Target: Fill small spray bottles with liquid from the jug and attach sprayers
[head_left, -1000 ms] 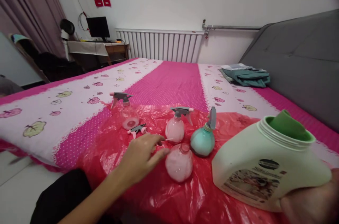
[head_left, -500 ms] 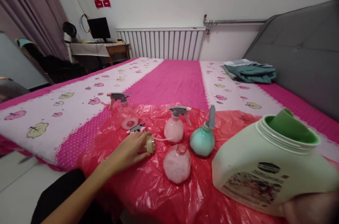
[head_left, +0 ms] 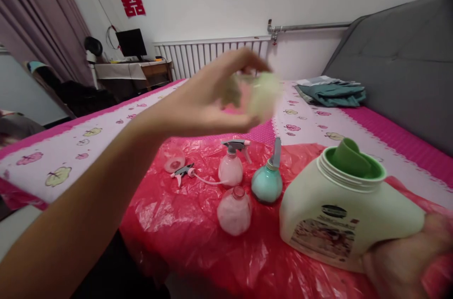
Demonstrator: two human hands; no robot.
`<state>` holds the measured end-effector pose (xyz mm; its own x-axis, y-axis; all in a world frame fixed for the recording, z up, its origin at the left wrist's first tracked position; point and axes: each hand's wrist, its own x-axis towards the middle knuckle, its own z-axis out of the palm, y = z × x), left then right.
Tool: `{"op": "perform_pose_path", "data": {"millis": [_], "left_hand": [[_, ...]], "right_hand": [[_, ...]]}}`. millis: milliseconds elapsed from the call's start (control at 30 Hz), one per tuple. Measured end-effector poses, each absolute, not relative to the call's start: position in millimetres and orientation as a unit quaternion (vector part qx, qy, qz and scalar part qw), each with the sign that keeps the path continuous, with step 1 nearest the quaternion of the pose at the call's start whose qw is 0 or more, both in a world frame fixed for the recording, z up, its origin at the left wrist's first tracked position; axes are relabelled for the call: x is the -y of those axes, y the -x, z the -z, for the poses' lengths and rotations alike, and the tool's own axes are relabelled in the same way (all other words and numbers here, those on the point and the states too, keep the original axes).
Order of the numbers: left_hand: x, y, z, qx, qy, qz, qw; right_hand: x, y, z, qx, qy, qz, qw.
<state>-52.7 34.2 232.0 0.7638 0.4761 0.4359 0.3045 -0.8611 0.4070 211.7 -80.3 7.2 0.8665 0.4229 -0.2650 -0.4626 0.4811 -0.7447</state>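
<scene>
My left hand (head_left: 201,101) is raised over the bed, closed around a pale green translucent cap (head_left: 264,96), both smeared by motion. On the right, my right hand (head_left: 403,256) grips the low end of a pale green detergent jug (head_left: 318,200). The jug's mouth has a green pouring spout (head_left: 350,160) and no cap on it. Left of the jug stand a teal spray bottle (head_left: 267,185), a pink spray bottle (head_left: 230,169) and an open pink bottle (head_left: 234,211). A loose grey-and-pink spray head (head_left: 184,171) with its tube lies beside them.
Red plastic sheeting (head_left: 170,214) covers the near part of the bed. Another clear pink bottle (head_left: 174,161) is partly hidden behind my left arm. Folded clothes (head_left: 331,94) lie at the back right, by the grey headboard (head_left: 399,53).
My left hand has lifted the cap off the sheet, moving up and to the right. The jug has shifted a little left in view and still sits in my right hand.
</scene>
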Motion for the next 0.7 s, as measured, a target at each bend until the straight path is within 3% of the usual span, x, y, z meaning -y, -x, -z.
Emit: {"op": "perform_pose_path", "data": {"millis": [133,300,700], "left_hand": [[-30.9,-21.8,-252.1,-0.102,-0.957,-0.198,0.187],[-22.9,-59.6,-240.5,-0.105,-0.956,-0.144,0.233],[-15.6,-72.2,-221.8,-0.166,-0.975,-0.119,0.09]], "right_hand": [[76.6,-212.2,-10.5,0.072,0.487,-0.192,0.849],[73.5,-214.0,-4.3,0.092,0.459,-0.201,0.86],[72.0,-206.7,-5.4,0.112,0.475,-0.238,0.84]]}}
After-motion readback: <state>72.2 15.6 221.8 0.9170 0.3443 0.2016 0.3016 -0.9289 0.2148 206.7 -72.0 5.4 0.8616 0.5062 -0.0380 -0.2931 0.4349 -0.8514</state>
